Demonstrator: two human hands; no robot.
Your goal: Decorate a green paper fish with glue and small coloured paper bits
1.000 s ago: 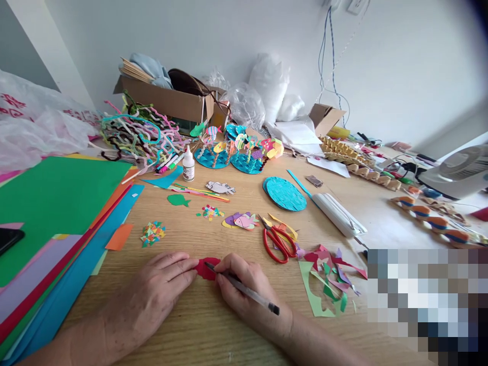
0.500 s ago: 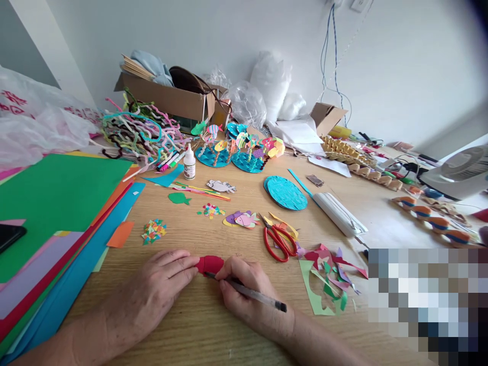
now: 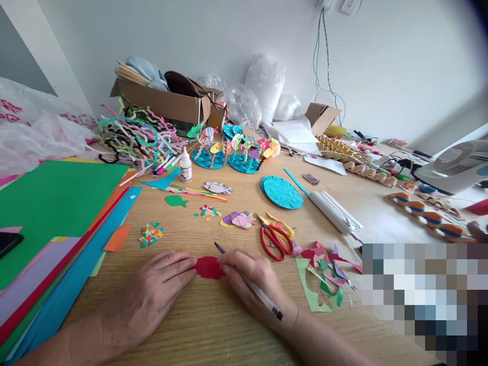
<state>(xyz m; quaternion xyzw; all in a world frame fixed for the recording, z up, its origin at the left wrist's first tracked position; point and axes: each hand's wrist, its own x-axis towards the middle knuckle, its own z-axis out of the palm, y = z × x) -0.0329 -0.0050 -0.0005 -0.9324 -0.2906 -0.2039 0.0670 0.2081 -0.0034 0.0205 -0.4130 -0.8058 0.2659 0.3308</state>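
Observation:
A small red paper cutout lies on the table between my hands, its two ends covered by my fingers. A curved dark line shows near its left end. My left hand lies with fingers stretched out, the fingertips pressing on the cutout's left end. In my right hand a pen with a clear barrel and black cap end is held. Its tip points up and away, off the paper. The right thumb and forefinger touch the cutout's right end.
Beyond my hands lie red-handled scissors, paper fish, confetti and a glue bottle. Coloured sheets are stacked at left. Paper scraps lie at right, below a white pencil case and blue discs.
The pen tip has lifted off the red cutout and swung up and away. My right thumb and forefinger have come onto the cutout's right end. The left hand stays; the view shifts slightly.

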